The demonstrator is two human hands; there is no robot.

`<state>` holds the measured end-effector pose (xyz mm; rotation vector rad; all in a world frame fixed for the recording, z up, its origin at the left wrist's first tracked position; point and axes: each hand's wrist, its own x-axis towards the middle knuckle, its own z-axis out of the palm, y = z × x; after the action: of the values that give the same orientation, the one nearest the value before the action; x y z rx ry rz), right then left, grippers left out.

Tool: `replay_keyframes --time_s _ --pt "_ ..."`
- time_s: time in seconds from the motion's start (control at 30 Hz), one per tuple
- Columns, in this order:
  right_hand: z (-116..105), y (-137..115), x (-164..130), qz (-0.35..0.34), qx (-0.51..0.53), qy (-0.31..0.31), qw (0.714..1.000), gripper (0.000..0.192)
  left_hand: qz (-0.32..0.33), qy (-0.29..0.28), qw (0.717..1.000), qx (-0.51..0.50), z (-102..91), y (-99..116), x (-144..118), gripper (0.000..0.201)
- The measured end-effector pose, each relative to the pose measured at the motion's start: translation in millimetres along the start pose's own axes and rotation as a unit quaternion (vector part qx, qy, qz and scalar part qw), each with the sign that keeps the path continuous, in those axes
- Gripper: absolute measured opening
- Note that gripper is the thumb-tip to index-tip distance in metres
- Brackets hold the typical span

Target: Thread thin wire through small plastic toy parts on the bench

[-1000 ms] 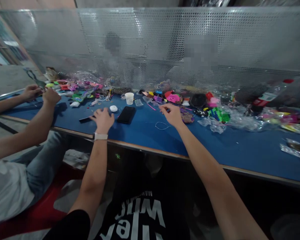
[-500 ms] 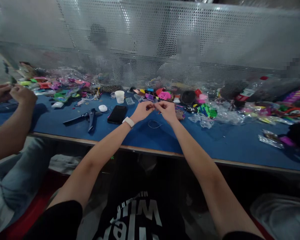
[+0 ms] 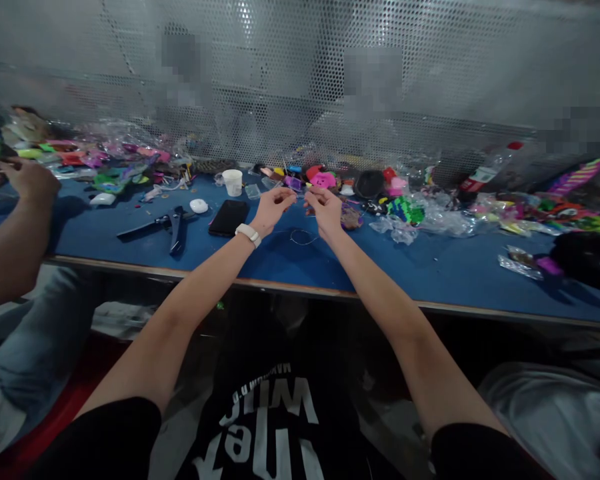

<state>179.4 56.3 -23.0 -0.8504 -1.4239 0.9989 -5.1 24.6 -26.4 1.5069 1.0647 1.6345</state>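
My left hand, with a white band on the wrist, is closed in a pinch above the blue table. Just to its right, my right hand also pinches with thumb and fingers. A small gap separates the fingertips. Whatever they hold is too small to make out. Below them a thin pale thread loop shows against the table, with one end near my right hand; whether it joins either hand is unclear. A brownish-purple bundle sits beside my right hand. Left of my left hand lies a black phone.
Dark-handled pliers, a white rounded case and a white cup stand to the left. Colourful pieces and plastic bags line the perforated metal panel. A co-worker's hands are at far left.
My hands have drawn slightly apart; the fingertips were together before. The whole view has shifted a little, so the table items appear higher and further left.
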Motion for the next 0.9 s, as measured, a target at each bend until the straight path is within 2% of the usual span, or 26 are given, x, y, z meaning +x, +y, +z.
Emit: replay_keyframes --time_s 0.13,0.23,0.37,0.47,0.57,0.73,0.8,0.9 --pt "-9.4 -10.5 -5.1 -0.063 -0.095 -0.049 0.992 0.071 0.080 -0.066 0.984 0.148 -5.5 7.4 -6.1 0.007" --pt "-10.7 -15.4 -6.5 -0.073 -0.137 -0.072 0.985 0.066 0.102 -0.076 0.969 0.212 -5.4 11.1 -8.4 0.010" --pt "-6.2 -8.7 0.3 -0.060 -0.095 -0.032 0.993 0.076 0.068 -0.010 0.989 0.128 -3.9 5.4 -4.4 0.007" --pt "-4.9 -1.6 5.3 -0.052 -0.060 -0.033 0.996 0.085 0.006 0.032 0.999 0.018 -5.1 -3.4 -0.4 0.017" --pt "-7.3 -2.5 4.7 -0.063 -0.060 -0.048 0.995 0.089 -0.027 0.011 0.999 -0.023 -5.2 -7.6 -0.5 0.022" --pt "-12.6 -13.0 -0.9 -0.103 -0.126 -0.079 0.984 0.085 0.031 -0.107 0.993 0.036 2.7 -5.4 -6.3 0.027" --pt "-11.5 -14.6 -0.5 -0.103 -0.130 -0.081 0.983 0.085 0.038 -0.102 0.993 0.037 3.3 -7.3 -6.2 0.029" --pt "-5.1 -17.4 1.4 -0.084 -0.089 -0.052 0.991 0.082 -0.002 -0.027 1.000 0.000 -3.3 -13.3 -0.4 0.033"
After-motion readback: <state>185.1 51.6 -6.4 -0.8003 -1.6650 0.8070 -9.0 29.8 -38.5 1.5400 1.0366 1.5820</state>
